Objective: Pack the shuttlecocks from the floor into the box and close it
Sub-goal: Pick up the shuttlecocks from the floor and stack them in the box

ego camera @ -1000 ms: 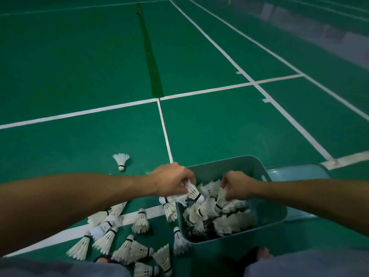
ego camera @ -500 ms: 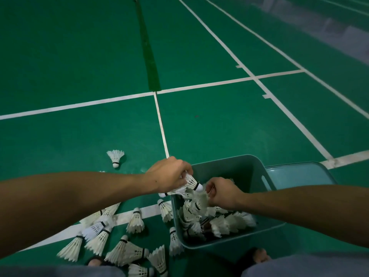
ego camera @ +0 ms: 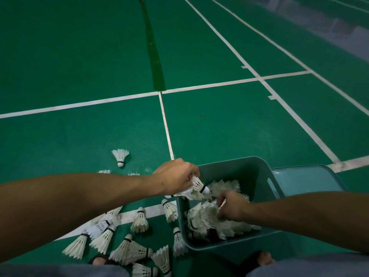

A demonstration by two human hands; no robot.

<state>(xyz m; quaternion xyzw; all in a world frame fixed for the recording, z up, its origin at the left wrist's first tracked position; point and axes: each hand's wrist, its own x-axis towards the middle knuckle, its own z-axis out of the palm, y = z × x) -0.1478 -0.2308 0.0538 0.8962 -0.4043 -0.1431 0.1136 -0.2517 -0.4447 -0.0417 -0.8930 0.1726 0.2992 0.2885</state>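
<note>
A teal plastic box (ego camera: 245,168) stands open on the green court floor, holding a heap of white shuttlecocks (ego camera: 211,222). My left hand (ego camera: 175,177) hovers over the box's left rim, shut on a small bunch of shuttlecocks (ego camera: 196,187), one cork pointing right. Inside the box, my right hand (ego camera: 232,206) presses on the heap with fingers curled around feathers. Several loose shuttlecocks (ego camera: 139,218) lie on the floor left of the box. One more shuttlecock (ego camera: 120,156) lies alone farther back.
The box's teal lid (ego camera: 305,178) lies flat on the floor just right of the box. White court lines (ego camera: 165,124) cross the green floor. My feet (ego camera: 257,258) and knees show at the bottom edge, close to the box.
My right hand has slid leftward and deeper into the heap inside the box. My left hand stays over the left rim, still holding its bunch of shuttlecocks.
</note>
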